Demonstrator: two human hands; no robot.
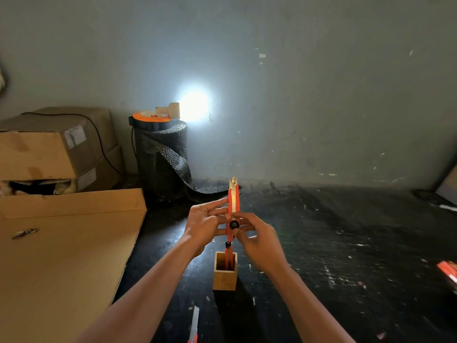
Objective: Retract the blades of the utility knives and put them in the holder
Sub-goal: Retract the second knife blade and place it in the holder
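I hold an orange utility knife point(234, 201) upright in front of me, its metal tip pointing up and its black wheel facing me. My left hand point(206, 222) pinches its left side, and my right hand point(257, 240) grips it from the right, fingertips by the black wheel. Below stands a square wooden holder point(225, 278) on the dark table, with another orange knife point(228, 256) upright inside it. A third knife point(194, 325) lies on the table near the bottom edge, its blade extended.
A large flat cardboard sheet point(61, 256) covers the left side, with stacked cardboard boxes point(54, 149) behind it. A black bubble-wrap roll point(163, 159) with a lit lamp point(193, 106) on top stands at the back. A red item point(448, 271) lies at the far right edge.
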